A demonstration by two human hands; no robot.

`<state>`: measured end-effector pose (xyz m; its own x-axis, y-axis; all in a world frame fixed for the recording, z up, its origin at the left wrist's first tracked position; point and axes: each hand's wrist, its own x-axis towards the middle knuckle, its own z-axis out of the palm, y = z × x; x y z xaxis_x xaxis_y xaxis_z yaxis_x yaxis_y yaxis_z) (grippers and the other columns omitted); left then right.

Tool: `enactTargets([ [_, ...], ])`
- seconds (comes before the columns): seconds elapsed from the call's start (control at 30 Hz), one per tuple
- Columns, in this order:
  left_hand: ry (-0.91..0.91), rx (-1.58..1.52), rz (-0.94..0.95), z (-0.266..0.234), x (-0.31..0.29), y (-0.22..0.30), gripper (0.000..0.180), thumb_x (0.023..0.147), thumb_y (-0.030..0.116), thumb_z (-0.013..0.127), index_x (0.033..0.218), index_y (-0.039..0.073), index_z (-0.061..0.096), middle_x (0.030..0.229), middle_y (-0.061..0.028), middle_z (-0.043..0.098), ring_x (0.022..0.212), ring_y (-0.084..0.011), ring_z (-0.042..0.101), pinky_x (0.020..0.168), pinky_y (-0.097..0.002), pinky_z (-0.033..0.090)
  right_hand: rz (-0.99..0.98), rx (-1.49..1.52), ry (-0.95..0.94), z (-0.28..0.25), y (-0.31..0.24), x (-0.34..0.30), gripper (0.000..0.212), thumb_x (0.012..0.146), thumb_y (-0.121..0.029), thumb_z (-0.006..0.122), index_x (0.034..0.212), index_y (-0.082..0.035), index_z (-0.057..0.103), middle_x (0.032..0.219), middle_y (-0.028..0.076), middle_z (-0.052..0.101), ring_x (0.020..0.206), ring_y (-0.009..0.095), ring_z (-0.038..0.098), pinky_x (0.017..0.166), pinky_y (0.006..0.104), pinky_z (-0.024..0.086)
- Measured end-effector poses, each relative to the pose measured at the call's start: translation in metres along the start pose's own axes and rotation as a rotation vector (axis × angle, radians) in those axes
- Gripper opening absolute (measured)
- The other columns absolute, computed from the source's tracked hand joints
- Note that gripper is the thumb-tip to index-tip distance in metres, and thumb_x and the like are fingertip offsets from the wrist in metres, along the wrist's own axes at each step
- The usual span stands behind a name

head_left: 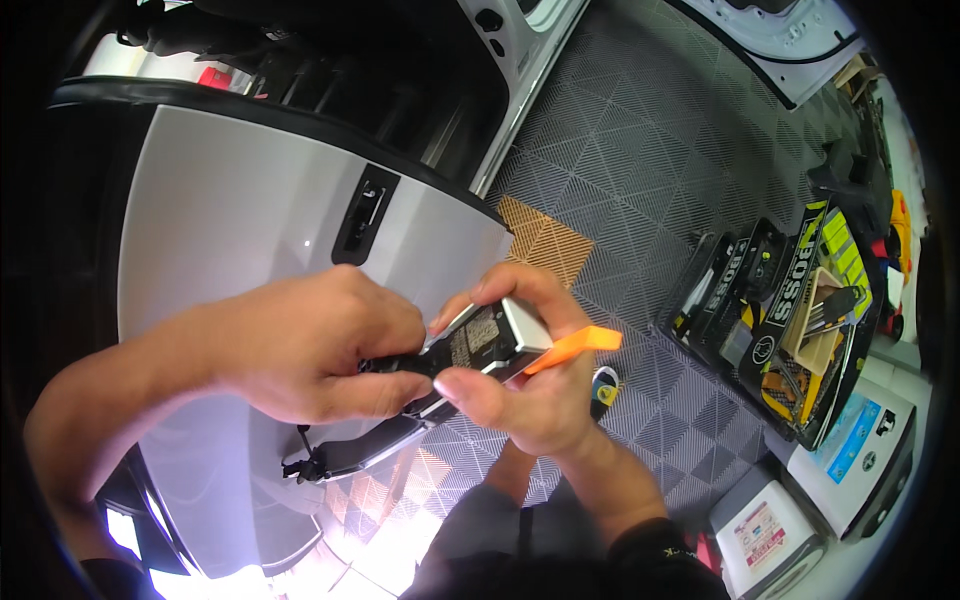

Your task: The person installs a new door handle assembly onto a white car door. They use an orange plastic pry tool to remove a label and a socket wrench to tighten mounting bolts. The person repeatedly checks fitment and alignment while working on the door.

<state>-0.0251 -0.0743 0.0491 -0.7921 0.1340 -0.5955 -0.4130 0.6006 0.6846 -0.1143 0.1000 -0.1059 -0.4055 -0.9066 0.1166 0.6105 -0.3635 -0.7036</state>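
Observation:
My left hand (325, 350) is closed, thumb and fingers pinching the narrow end of a black part. Around the wider end of this black part with a white end piece (488, 340) wraps my right hand (535, 400), its thumb along the near side. A printed label covers its upper face. An orange flat plastic tool (575, 348) sticks out from the same right hand, its other end hidden by the fingers. Just below my hands is a long dark handle-like piece (375, 447) with a small black fitting at its left end; whether it joins the held part I cannot tell.
A light-coloured car door (230, 240) with a black handle recess (365, 213) stands at left. On the patterned tile floor (640, 130) at right sits an open black tool case (760, 345) with tools and a tray. White boxes (765, 540) stand near the lower right.

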Motion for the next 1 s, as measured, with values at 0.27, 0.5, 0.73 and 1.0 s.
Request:
enactTargets([
  [0.27,0.068,0.033,0.046,0.001,-0.001,0.008,0.028,0.094,0.018,0.069,0.078,-0.003,0.059,0.071,-0.018,0.055,0.066,-0.0378,0.059,0.062,-0.0471,0.046,0.05,0.133,-0.056,-0.003,-0.004,0.009,0.056,0.079,-0.006,0.088,0.125,-0.002,0.056,0.112,0.009,0.067,0.102,0.011,0.065,0.09,0.0261,0.053],
  [0.5,0.012,-0.034,-0.063,-0.008,0.006,-0.004,0.031,0.094,0.02,0.07,0.077,-0.003,0.058,0.07,-0.0171,0.053,0.065,-0.0367,0.056,0.062,-0.0474,0.045,0.081,0.103,0.032,-0.003,-0.001,0.012,0.05,0.08,-0.009,0.088,0.119,-0.001,0.058,0.107,0.007,0.068,0.094,0.009,0.065,0.083,0.024,0.053],
  [0.73,0.006,-0.013,-0.081,-0.006,0.006,0.001,0.028,0.094,0.019,0.069,0.079,-0.003,0.059,0.07,-0.0156,0.052,0.066,-0.035,0.056,0.062,-0.0468,0.045,0.086,0.141,0.011,-0.008,0.002,0.012,0.051,0.079,-0.009,0.089,0.119,-0.002,0.059,0.107,0.007,0.068,0.094,0.009,0.065,0.084,0.0234,0.054],
  [1.0,0.029,-0.067,-0.054,-0.004,0.002,0.002,0.029,0.094,0.021,0.069,0.085,-0.004,0.062,0.087,-0.0148,0.057,0.071,-0.0341,0.059,0.067,-0.0451,0.048,0.024,0.1,0.029,-0.001,0.002,0.006,0.059,0.077,-0.008,0.09,0.125,-0.002,0.056,0.113,0.008,0.067,0.1,0.012,0.066,0.088,0.0252,0.054],
])
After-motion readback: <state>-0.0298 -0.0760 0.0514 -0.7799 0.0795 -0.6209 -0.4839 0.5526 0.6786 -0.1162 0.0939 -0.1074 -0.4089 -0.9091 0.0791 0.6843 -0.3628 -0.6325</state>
